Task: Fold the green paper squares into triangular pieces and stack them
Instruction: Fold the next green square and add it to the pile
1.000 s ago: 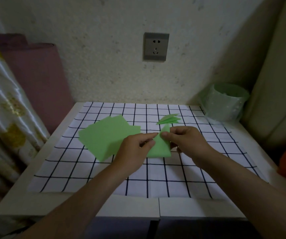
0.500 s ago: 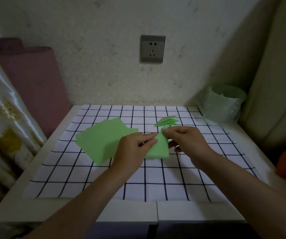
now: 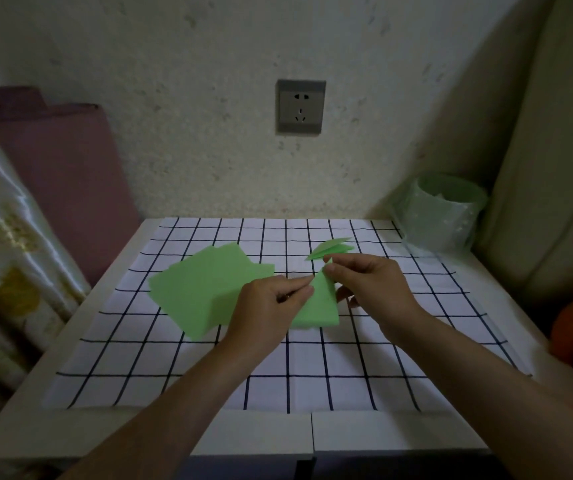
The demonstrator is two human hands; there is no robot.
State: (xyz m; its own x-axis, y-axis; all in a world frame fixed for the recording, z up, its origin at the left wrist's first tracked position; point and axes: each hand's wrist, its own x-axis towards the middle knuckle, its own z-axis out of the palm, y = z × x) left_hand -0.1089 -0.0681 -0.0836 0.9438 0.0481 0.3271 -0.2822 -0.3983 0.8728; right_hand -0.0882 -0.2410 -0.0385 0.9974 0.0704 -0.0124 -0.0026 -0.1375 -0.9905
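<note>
Mid-fold, early in the job as we read it.

- Sheet in work: one partly folded green sheet [image 3: 321, 308] lies on the checked cloth [image 3: 312, 368] at the middle of the bench [image 3: 250, 434]. It already tapers to a point at the top.
- Left hand [image 3: 271, 303]: fingertips pinch the sheet's left slanted edge.
- Right hand [image 3: 371, 285]: thumb and forefinger pinch the sheet's top corner, with the other fingers curled behind it. Both hands are grasping the same sheet.
- Done: a small stack of folded triangles [image 3: 332, 249] sits just beyond the right hand. We make out two or three pieces but cannot count them surely.
- Left to do: a fanned pile of flat green squares [image 3: 202, 289] lies just left of the left hand, partly under it. It holds several sheets, number unclear.

Our judgement: the flat pile looks larger than the finished stack, so most of the folding remains. The current sheet needs its crease finished before it joins the stack.
</note>
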